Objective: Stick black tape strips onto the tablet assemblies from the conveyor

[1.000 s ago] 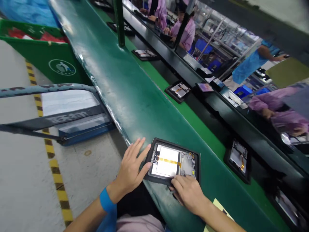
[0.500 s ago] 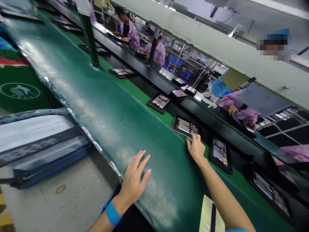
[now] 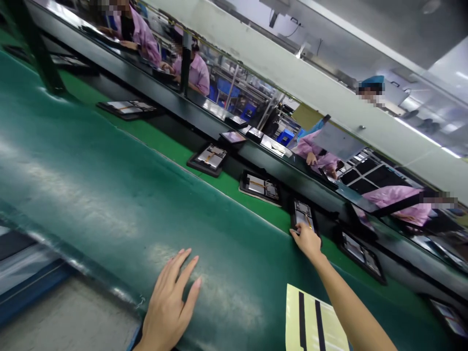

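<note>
My left hand (image 3: pixel 168 304) lies flat on the dark green bench mat (image 3: pixel 109 195), fingers stretched out, holding nothing. My right hand (image 3: pixel 307 241) reaches out to the bright green conveyor belt (image 3: pixel 171 146) and its fingertips rest on the near edge of an open tablet in a black tray (image 3: pixel 303 214). Its fingers are curled on that edge. Another open tablet (image 3: pixel 260 186) lies on the belt just left of it, and a third (image 3: pixel 209 158) further left.
A pale yellow sheet with black strips (image 3: pixel 312 324) lies on the mat by my right forearm. More tablets (image 3: pixel 360 256) sit along the belt to the right. People in pink coats (image 3: pixel 199 73) work across the line. A blue cart (image 3: pixel 25 278) stands at lower left.
The tablet I held on the mat a second ago now lies out on the belt. My right hand has shifted to the neighbouring tablet on the right. My view has swung right.
</note>
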A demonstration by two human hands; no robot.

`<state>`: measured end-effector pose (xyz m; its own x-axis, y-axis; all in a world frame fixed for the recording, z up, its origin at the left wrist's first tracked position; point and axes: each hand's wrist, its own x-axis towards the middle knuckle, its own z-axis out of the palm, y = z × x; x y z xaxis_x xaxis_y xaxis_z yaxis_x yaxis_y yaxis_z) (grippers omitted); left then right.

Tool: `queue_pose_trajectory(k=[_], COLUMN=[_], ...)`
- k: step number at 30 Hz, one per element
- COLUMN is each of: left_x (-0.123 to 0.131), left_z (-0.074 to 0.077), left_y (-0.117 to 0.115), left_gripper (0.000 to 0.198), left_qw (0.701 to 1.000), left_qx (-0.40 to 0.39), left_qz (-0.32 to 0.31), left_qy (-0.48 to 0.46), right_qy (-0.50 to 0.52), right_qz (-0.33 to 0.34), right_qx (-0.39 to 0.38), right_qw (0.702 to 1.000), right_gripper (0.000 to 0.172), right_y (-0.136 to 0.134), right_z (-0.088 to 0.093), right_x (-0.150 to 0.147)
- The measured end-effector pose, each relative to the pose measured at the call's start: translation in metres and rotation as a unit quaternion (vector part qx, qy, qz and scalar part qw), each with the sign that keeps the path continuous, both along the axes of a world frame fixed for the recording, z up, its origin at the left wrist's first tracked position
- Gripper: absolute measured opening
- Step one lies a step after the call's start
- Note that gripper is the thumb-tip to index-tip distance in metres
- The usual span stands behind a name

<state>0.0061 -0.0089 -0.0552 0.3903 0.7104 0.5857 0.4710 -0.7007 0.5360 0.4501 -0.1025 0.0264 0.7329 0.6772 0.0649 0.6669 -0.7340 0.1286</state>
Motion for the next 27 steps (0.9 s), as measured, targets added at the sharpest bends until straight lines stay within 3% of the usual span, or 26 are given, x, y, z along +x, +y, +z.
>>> queue_pose_trajectory(k=[4,10,13,16,20,23,25,27], left_x=[-0.001,-0.002,-0.003,-0.003,-0.003,-0.005,-0.006,-0.007], left_z=[-0.002,-0.006,-0.007,-0.008,-0.007,-0.002,0.002,0.008], left_y=[0.001,0.003,0.004,0.004,0.004,0.003,0.002,0.000], left_gripper=[0.043,0.041,0.039,0.037,0.035,0.038,0.041,0.041], left_qw=[1.000,1.000,0.999,0.999,0.999,0.998,0.998,0.998], left_qx=[0.013,0.025,0.032,0.027,0.012,0.007,0.013,0.025], left_qz=[0.006,0.010,0.007,0.000,0.000,0.004,0.010,0.013], left_qy=[-0.011,-0.010,-0.015,-0.022,-0.042,-0.059,-0.064,-0.057], right_qy=[0.004,0.009,0.011,0.050,0.211,0.359,0.376,0.367], right_qz=[0.006,0.045,0.063,0.109,0.219,0.391,0.471,0.487], right_qx=[0.012,0.064,0.096,0.156,0.268,0.251,0.241,0.246], right_qw=[1.000,0.997,0.993,0.980,0.914,0.810,0.761,0.753], right_gripper=[0.022,0.023,0.025,0.024,0.031,0.058,0.048,0.032], right_y=[-0.003,-0.008,-0.008,-0.003,0.010,0.016,0.018,0.020], right_z=[-0.001,0.019,0.027,0.035,0.054,0.073,0.083,0.085], right_x=[0.002,-0.013,-0.032,-0.070,-0.147,-0.196,-0.210,-0.206])
